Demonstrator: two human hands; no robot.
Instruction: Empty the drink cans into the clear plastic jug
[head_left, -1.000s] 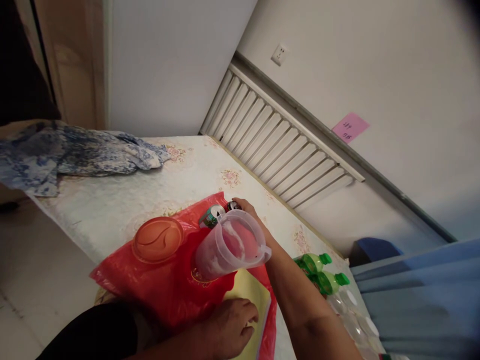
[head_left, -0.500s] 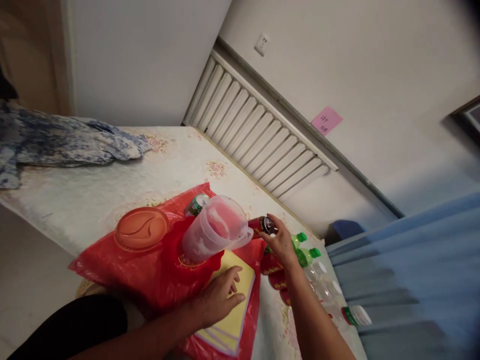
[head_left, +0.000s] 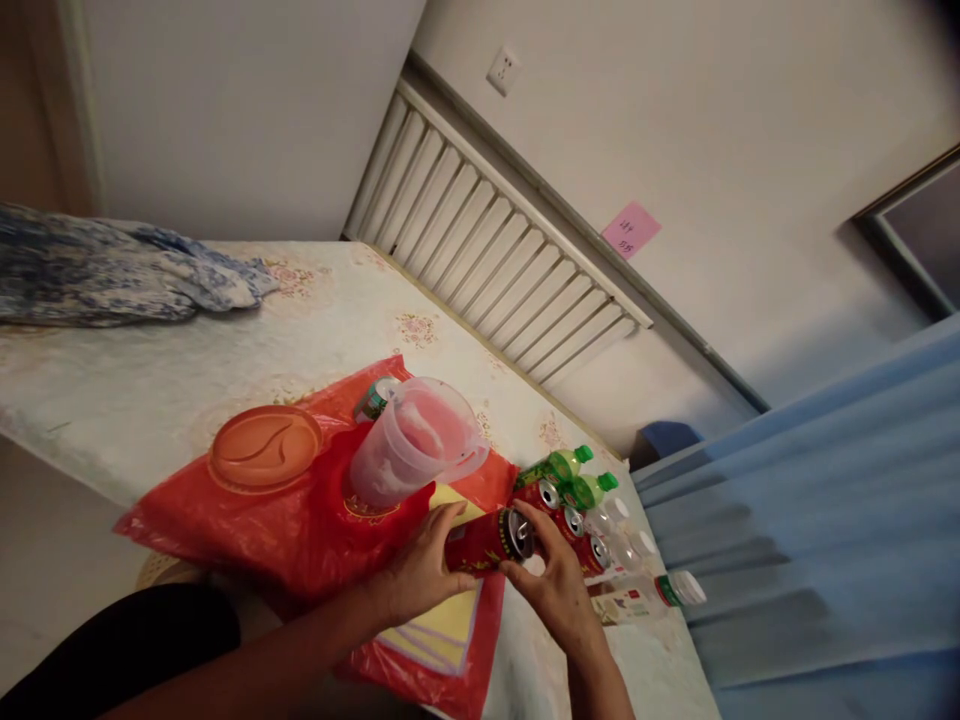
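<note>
Fingers of the left hand (head_left: 421,577) and the right hand (head_left: 561,598) are clamped on a dark red can (head_left: 478,545), which is held over yellow sheets (head_left: 442,635). Its smooth, rounded side is printed with yellow marks, and its dark-banded top, fitted with a metal tab, is turned toward the right hand. Beneath the sheets, a glossy red plastic bag (head_left: 199,525) is spread in creases across a pale tablecloth (head_left: 337,300) patterned with pink flowers. On the bag are set a round orange lid (head_left: 266,447) crossed by a curved ridge, a cloudy plastic pitcher (head_left: 379,460) with a wide mouth and, just beside it, a green can (head_left: 372,401) partly hidden by the pitcher. Near the right hand, three red cans (head_left: 572,522) with silvery tops are lined up next to green bottles (head_left: 564,464) and clear plastic bottles (head_left: 622,549). Rumpled blue-and-white cloth (head_left: 112,272) is heaped at the far left. The can's lower part is gripped by the left hand, thumb and fingers parted by its girth; its top end is pinched by the right hand, with thumb and forefinger curved about the rim.
</note>
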